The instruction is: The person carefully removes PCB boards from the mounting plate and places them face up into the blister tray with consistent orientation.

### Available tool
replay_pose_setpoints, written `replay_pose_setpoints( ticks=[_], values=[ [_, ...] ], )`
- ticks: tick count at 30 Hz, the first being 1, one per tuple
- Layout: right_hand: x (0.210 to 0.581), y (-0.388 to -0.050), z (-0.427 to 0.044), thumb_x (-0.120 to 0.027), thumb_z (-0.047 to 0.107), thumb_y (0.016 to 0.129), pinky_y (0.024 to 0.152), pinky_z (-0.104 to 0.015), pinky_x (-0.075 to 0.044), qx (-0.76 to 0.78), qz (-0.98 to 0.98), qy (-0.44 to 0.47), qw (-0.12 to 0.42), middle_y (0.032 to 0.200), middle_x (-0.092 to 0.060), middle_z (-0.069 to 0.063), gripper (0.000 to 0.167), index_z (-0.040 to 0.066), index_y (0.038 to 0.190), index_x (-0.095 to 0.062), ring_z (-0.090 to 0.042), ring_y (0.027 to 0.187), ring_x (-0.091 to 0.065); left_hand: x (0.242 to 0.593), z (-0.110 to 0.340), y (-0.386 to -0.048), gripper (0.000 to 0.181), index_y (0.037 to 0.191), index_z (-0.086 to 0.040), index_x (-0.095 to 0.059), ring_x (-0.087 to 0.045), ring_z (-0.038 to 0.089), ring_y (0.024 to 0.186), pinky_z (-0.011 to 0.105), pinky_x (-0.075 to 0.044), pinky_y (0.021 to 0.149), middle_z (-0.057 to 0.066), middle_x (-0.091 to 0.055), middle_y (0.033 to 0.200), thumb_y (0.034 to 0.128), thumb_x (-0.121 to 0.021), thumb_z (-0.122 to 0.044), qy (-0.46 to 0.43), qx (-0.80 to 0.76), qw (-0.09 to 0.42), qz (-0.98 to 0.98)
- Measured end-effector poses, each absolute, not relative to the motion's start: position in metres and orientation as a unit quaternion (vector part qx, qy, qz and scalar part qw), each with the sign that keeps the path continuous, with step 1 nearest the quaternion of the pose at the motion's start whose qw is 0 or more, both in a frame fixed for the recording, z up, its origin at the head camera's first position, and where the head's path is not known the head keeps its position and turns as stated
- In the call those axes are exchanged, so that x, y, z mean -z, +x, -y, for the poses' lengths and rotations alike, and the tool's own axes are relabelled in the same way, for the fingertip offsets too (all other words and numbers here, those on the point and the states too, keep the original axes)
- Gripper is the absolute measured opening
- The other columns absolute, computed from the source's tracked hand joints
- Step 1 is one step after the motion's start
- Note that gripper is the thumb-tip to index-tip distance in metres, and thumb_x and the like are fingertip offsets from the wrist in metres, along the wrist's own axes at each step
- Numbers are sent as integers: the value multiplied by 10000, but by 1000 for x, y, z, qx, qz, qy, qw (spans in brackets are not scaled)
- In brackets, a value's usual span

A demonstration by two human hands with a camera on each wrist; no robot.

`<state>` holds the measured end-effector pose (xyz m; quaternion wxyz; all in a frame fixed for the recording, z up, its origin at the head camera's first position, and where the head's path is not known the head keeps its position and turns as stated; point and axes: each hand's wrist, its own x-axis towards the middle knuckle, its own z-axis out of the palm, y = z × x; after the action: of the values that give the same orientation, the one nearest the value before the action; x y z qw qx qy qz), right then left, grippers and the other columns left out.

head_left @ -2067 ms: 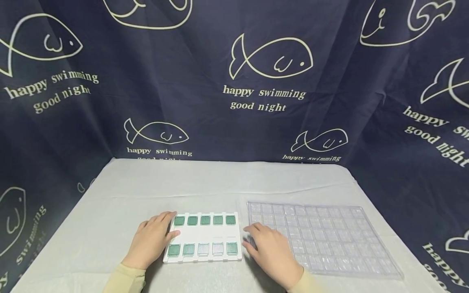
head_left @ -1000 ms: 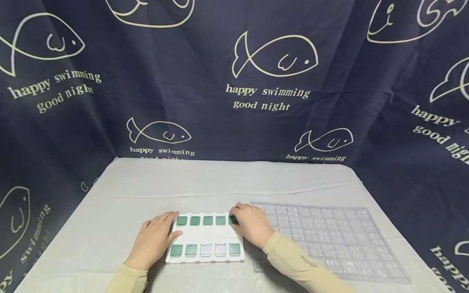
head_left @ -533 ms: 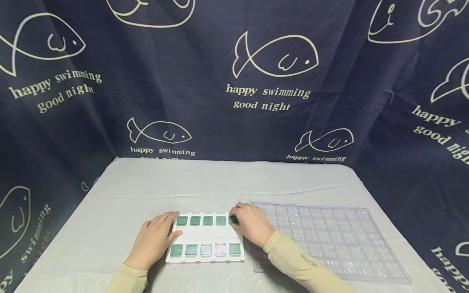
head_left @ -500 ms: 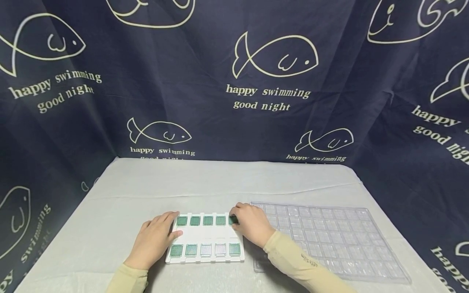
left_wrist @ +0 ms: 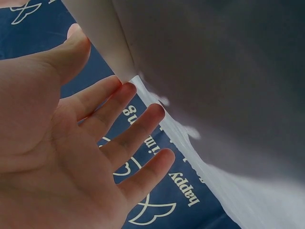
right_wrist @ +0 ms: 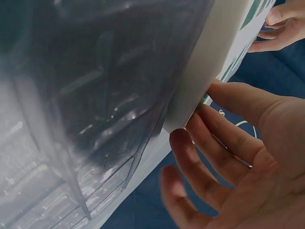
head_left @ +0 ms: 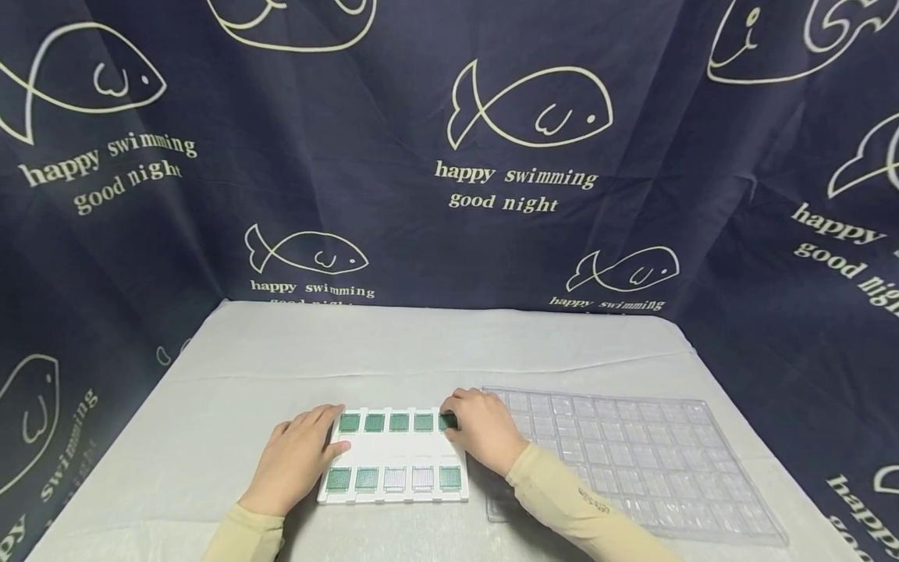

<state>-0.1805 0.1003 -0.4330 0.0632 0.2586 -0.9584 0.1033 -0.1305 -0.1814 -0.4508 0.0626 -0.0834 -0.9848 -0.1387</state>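
A white holder point(head_left: 393, 446) lies on the table in the head view, with green square boards in a back row and a front row; some front ones look paler. My left hand point(head_left: 291, 460) rests at the holder's left edge, fingers at the back corner and thumb on its top. My right hand point(head_left: 486, 431) pinches the green board point(head_left: 447, 422) at the back right corner and partly hides it. In the right wrist view, thumb and index finger of the right hand point(right_wrist: 233, 143) meet at that board, beside the holder's white side point(right_wrist: 205, 62). The left wrist view shows the left hand point(left_wrist: 90, 138) with spread fingers.
A clear plastic tray point(head_left: 632, 460) with many rectangular compartments lies right of the holder, partly under my right forearm. The white-covered table point(head_left: 421, 339) stretches behind both. Dark blue curtains point(head_left: 393, 156) with fish drawings stand at the back and sides.
Since the oldest frame, my right hand has moved left and back from beside the holder to the board at its back right corner. Over the last half second both hands have stayed in place.
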Motion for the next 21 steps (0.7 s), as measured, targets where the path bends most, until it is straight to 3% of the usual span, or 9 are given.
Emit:
replay_pose_setpoints(
  ticks=[13,21],
  values=[
    [427,-172,-96,-830,66,801,594,-333,-625,-109,965,236,32,973,-723,-22,288,79,1074,-740,-222,828,-697,452,180,-132,590,1380,-63,-608,-618,377,1252,628,-484,1038,115,-649,1374,889,-764,-350,-91,134,78,984],
    [427,-173,-94,-842,81,792,592,-371,-623,-94,968,232,35,969,-722,-21,294,89,1068,-742,-226,838,-695,450,181,-131,589,1387,-59,-602,-609,378,1268,629,-477,1046,119,-644,1383,897,-759,-346,-87,136,69,984]
  ],
)
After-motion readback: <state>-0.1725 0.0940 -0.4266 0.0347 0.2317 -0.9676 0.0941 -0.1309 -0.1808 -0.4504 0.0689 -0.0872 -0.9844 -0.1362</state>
